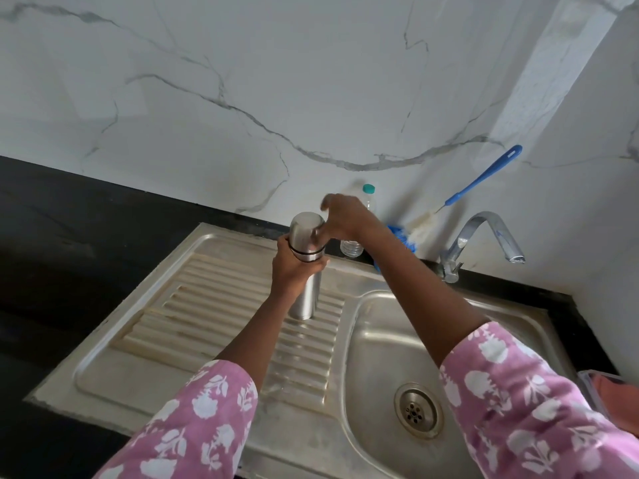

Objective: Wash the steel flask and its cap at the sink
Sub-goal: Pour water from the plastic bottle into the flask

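A steel flask [306, 295] stands upright on the ribbed drainboard [207, 323] of the steel sink. My left hand [294, 269] grips its body just below the black ring. Its steel cap [306, 233] sits on top, and my right hand [340, 219] holds the cap's right side, thumb on its wall and fingers arched over it. The sink basin [387, 340] with its drain [416, 409] lies to the right, below my right forearm.
A chrome tap [484, 236] rises behind the basin at the right. A blue-handled bottle brush [484, 178] leans on the marble wall beside a clear plastic bottle [356, 243] with a teal lid. A clear container [608, 392] sits at the right edge. Black counter surrounds the sink.
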